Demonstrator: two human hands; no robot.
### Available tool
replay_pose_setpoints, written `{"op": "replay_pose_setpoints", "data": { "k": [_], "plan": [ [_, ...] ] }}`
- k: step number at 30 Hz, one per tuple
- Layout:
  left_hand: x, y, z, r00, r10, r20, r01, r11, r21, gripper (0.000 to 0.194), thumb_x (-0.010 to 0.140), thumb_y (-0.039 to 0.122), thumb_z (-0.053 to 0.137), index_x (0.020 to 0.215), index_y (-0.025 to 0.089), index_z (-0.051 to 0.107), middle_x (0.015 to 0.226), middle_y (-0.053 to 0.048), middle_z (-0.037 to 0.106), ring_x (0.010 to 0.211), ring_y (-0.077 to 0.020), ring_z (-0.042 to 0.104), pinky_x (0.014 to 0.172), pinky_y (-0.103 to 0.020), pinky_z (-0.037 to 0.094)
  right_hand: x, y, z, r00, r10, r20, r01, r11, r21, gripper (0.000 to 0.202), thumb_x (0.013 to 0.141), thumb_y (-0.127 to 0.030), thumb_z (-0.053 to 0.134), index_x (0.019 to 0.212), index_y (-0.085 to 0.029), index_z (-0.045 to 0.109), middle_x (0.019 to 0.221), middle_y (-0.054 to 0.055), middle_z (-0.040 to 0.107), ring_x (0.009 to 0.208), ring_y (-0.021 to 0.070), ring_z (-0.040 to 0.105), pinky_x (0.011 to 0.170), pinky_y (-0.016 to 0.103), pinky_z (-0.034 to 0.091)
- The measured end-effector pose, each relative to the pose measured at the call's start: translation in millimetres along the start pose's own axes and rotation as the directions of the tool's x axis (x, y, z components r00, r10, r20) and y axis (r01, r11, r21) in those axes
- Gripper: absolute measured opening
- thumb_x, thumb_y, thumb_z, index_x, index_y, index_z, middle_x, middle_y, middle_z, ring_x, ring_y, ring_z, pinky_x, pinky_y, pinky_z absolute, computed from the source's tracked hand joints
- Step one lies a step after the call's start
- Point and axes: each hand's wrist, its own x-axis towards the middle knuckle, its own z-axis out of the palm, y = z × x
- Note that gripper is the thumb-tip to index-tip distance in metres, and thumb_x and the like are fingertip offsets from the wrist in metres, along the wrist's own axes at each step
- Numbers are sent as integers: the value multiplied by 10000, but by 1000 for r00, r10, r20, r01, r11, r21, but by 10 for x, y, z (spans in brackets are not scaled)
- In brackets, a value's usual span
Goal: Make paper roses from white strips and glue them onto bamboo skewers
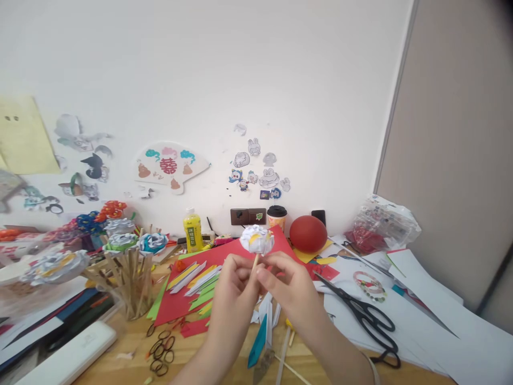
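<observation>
A white paper flower [257, 240] with some yellow in its petals stands upright on a thin wooden stick [255, 262]. My left hand [236, 283] closes its fingers around the stick just below the bloom. From the right, my right hand [286, 280] has thumb and fingers pinched at the flower's base, beside the left fingertips. Under the hands lie folded strips of white and teal paper [257, 341]. Behind them, a red sheet [168, 299] carries folded yellow, white and green strips [206, 294].
Black scissors [363, 310] lie on white sheets at the right. Black rubber bands [162, 350] are at the front left. Farther left stands a holder of wooden sticks [132, 283] near finished paper flowers [154, 242]. A yellow bottle [193, 231], lidded cup [277, 218] and red balloon [308, 233] line the back.
</observation>
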Motion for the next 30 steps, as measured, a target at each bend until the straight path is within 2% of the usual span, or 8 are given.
{"op": "replay_pose_setpoints", "data": {
  "k": [5, 9, 11, 16, 19, 22, 26, 30],
  "plan": [
    [-19, -88, 5, 996, 86, 34, -89, 987, 131, 253, 794, 384, 587, 723, 209, 419, 542, 66, 554, 520, -97, 513, 501, -201, 400, -19, 58, 58, 985, -139, -106, 132, 989, -73, 229, 810, -357, 538, 696, -174, 614, 776, 37, 558, 728, 179, 559, 625, 286, 442],
    [13, -81, -7, 996, 81, 32, -85, 986, 141, 262, 777, 370, 605, 703, 208, 413, 504, 79, 518, 472, -84, 468, 454, -183, 346, 22, 135, -18, 910, -406, -86, 343, 853, -393, 267, 862, -290, 479, 634, -178, 563, 691, 20, 518, 683, 162, 508, 606, 278, 381],
    [38, -59, -27, 995, 93, 32, -96, 985, 146, 275, 766, 366, 615, 687, 209, 404, 478, 85, 505, 450, -81, 458, 435, -177, 326, 69, 159, -97, 879, -467, -95, 385, 814, -434, 289, 880, -287, 451, 617, -184, 510, 655, 5, 486, 648, 149, 477, 590, 272, 360],
    [74, 15, -81, 994, 103, 41, -109, 980, 166, 280, 770, 373, 605, 664, 208, 405, 473, 79, 508, 432, -77, 449, 415, -174, 294, 235, 190, -367, 894, -299, -334, 260, 953, -157, 268, 899, -384, 407, 725, -202, 499, 653, -14, 474, 601, 135, 469, 606, 272, 406],
    [73, 35, -85, 992, 81, 100, -98, 977, 187, 284, 765, 378, 601, 648, 204, 409, 460, 87, 474, 420, -68, 402, 416, -173, 281, 297, 215, -476, 974, -194, -118, 204, 976, 77, 307, 861, -476, 483, 1047, -233, 509, 1025, 64, 570, 795, 168, 575, 761, 338, 475],
    [62, 24, -71, 985, 73, 154, -105, 972, 211, 285, 760, 386, 594, 644, 205, 409, 473, 90, 448, 434, -72, 388, 434, -180, 303, 287, 218, -506, 954, -277, 118, 261, 956, 132, 595, 786, -549, 576, 1291, -309, 375, 1345, 94, 430, 1067, 231, 538, 899, 402, 447],
    [65, 2, -56, 976, 53, 209, -118, 944, 309, 276, 765, 393, 571, 629, 198, 431, 492, 66, 470, 464, -93, 427, 464, -207, 343, 202, 143, -499, 920, -310, 241, 309, 950, 44, 575, 821, -469, 587, 1338, -342, 370, 1403, 46, 407, 1266, 229, 400, 1028, 394, 353],
    [95, -28, -67, 979, 78, 189, -143, 922, 360, 292, 747, 409, 593, 627, 196, 434, 500, 78, 414, 464, -88, 365, 451, -204, 301, 151, 71, -486, 909, -325, 262, 349, 936, -51, 441, 852, -412, 564, 1273, -306, 484, 1341, 39, 477, 1273, 229, 395, 1051, 383, 337]
  ]
}}
